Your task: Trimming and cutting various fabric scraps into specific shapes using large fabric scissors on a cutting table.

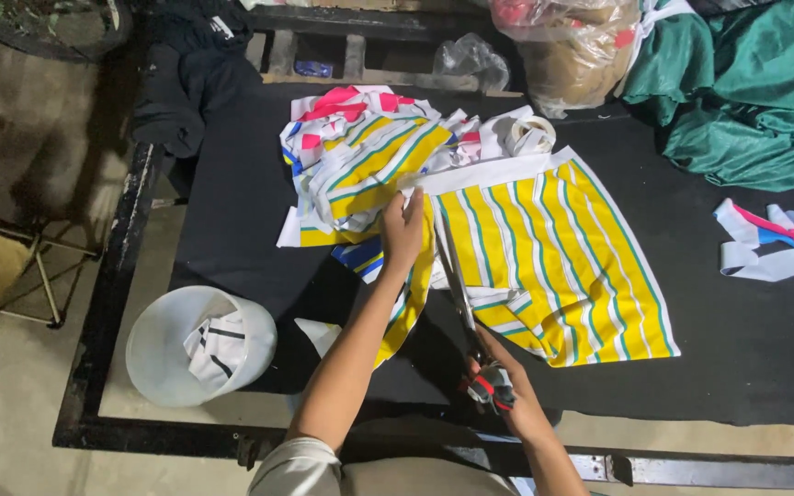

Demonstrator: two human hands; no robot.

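— What are the hands doing?
— The left hand [402, 230] is lying flat, fingers together, pressing the striped cloth [553, 257] onto the black counter [241, 220]. The right hand [507, 390] is gripping scissors [461, 294], blades lying along the cloth's edge.
— And nearby?
— Scraps [360, 156] are piling up behind; a bucket [199, 344] is sitting left.
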